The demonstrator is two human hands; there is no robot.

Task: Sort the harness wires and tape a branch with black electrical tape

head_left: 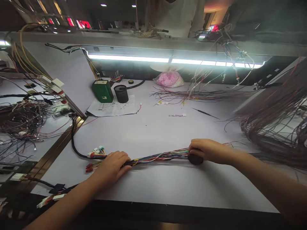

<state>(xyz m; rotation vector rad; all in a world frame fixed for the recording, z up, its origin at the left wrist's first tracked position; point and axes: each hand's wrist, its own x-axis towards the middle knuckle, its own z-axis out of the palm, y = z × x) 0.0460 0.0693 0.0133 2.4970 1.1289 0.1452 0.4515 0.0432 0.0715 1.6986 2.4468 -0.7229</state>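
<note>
A bundle of multicoloured wires (158,157) stretches across the white table between my two hands. My left hand (115,164) is closed over its left part, where the bundle is dark and wrapped. Beside that hand lie white connectors (96,150) and red connectors (89,167) on short leads. At the bundle's right part, my right hand (205,150) is closed on a black roll, which looks like tape (195,159). The roll is pressed against the wires, and my fingers partly hide it. Thin wire ends (231,143) show beyond my right hand.
A green box (103,91) and a black mesh cup (121,94) stand on a printed sheet (97,110). Loose wires (177,94), a pink bag (169,79) and tweezers (205,113) lie farther back. Wire heaps flank both sides; a black cable (72,134) curves at left.
</note>
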